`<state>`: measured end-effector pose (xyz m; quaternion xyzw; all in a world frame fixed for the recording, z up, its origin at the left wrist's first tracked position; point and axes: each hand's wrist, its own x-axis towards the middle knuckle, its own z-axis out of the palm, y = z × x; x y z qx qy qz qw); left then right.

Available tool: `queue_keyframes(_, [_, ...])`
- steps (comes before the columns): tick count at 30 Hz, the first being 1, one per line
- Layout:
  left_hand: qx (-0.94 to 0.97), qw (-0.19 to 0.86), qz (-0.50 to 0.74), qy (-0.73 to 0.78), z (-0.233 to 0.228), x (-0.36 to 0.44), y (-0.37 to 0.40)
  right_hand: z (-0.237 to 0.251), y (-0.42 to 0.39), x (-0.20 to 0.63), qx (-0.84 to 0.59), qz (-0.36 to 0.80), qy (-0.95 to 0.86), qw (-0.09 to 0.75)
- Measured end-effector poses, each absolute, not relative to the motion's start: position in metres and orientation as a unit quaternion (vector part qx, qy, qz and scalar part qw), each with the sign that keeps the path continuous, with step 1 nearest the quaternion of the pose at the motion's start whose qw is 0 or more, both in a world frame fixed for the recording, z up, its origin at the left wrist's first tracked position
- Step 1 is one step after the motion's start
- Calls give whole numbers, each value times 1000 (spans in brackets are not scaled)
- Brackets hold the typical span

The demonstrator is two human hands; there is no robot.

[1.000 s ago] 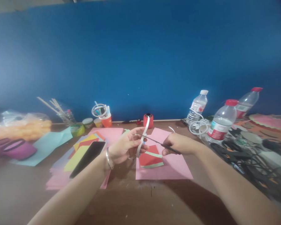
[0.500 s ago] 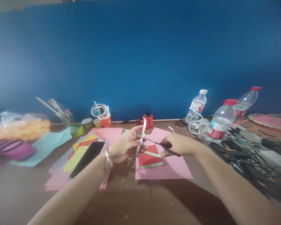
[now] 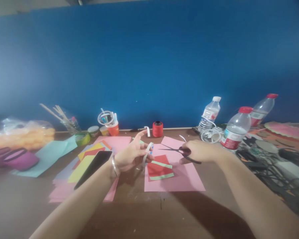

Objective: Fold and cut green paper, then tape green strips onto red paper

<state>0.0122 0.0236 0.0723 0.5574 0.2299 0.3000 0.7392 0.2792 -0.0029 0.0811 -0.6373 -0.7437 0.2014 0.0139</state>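
My left hand (image 3: 129,154) is closed round a thin white tape roll (image 3: 145,161), seen nearly edge-on. A short white tape piece (image 3: 148,132) hangs from the raised index fingertip, apart from the roll. In my right hand (image 3: 199,151) is a pair of black-handled scissors (image 3: 181,150), blades spread and pointing left toward the roll. Below them, a red paper piece (image 3: 157,167) with two pale green strips (image 3: 161,176) along it lies on a pink sheet (image 3: 186,181).
Left of my hands, a dark phone (image 3: 93,169) rests on stacked coloured paper (image 3: 62,191). At the wall stand a red thread spool (image 3: 157,130) and an orange pen cup (image 3: 113,128). Bottles (image 3: 235,131) and tangled cables (image 3: 259,166) occupy the right side.
The tape strip between my left index finger and the roll is now cut through, leaving a short piece on the fingertip. The scissors have moved right and their blades have opened.
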Motion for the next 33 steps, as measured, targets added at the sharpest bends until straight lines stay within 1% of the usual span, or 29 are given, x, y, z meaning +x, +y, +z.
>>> queue_keyframes(4, [601,697,296,255,71,14,24,61,12,296,-694,199,-691,36])
queue_keyframes(7, [669,628,281,282,68,17,22,52,21,297,-706,198,-673,102])
queue_keyframes(10, [725,558,261,307,65,20,18,53,20,279,-667,213,-678,225])
queue_keyframes(15, [823,411,208,332,67,24,7,55,6,224,-529,331,-666,410])
queue_keyframes(16, [838,383,199,333,68,25,5,53,5,215,-458,417,-598,508])
queue_keyframes(17, [850,360,191,335,68,26,4,50,3,209,-412,464,-540,568])
queue_keyframes(19, [863,329,178,339,67,27,3,45,3,202,-370,490,-477,629])
queue_keyframes(22, [883,275,161,346,60,26,10,40,6,202,-376,460,-446,669])
queue_keyframes(25, [892,182,122,395,47,19,25,39,11,210,-380,434,-416,702])
queue_keyframes(29, [879,139,96,446,29,5,45,44,15,220,-372,426,-409,716])
queue_keyframes(33, [872,96,90,472,24,-3,54,50,13,228,-353,430,-418,718])
